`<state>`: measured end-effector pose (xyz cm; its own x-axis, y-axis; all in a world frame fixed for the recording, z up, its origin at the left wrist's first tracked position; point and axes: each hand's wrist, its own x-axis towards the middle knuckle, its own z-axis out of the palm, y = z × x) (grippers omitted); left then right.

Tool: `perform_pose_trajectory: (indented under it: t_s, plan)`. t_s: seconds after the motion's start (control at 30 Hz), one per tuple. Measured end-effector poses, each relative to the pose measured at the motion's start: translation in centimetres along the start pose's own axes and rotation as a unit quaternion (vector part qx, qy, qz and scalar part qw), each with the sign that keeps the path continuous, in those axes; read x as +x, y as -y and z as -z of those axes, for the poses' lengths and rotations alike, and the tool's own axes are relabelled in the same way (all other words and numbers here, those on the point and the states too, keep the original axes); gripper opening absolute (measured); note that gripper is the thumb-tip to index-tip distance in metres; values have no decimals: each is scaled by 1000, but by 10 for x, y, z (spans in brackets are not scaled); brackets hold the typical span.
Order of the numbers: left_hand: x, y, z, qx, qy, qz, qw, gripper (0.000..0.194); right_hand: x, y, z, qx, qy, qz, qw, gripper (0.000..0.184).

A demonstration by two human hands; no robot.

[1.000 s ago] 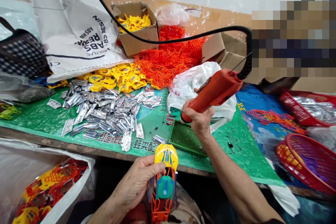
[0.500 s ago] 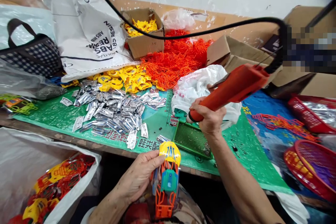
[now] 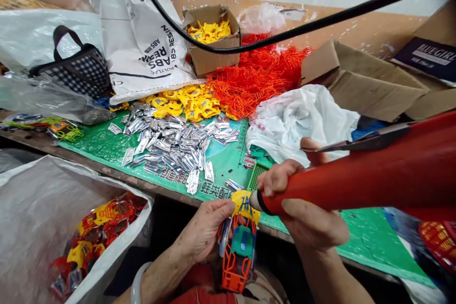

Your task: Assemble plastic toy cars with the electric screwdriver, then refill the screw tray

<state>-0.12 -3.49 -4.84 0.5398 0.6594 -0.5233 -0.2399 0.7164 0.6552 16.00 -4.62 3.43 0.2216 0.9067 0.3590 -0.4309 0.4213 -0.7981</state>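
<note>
The left hand pinches the toy car by its yellow end, above the lap at the bench's edge. The right hand's fingers wrap the red power tool, held sideways, tip against the yellow part.

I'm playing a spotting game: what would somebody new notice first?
Probably the big red tool in the right hand, its tip by the yellow end of the toy in the left hand. Farther back, a bright orange-red heap stands out, with shiny silver parts nearer, to its left.
</note>
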Motion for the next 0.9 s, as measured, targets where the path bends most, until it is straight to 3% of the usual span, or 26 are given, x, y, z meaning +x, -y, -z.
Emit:
perform_pose_trajectory:
  t_s: [0.43, 0.67, 0.9]
  plan:
    - [-2, 1, -1, -7, 14, -2, 1000, 33, -5, -11, 2, 22, 12, -22, 999, 67]
    - [1, 4, 0, -9, 4, -10, 1000, 29, -7, -12, 5, 24, 25, -21, 999, 52]
    - [3, 10, 2, 21, 7, -26, 999, 29, -8, -17, 7, 7, 25, -24, 999, 54]
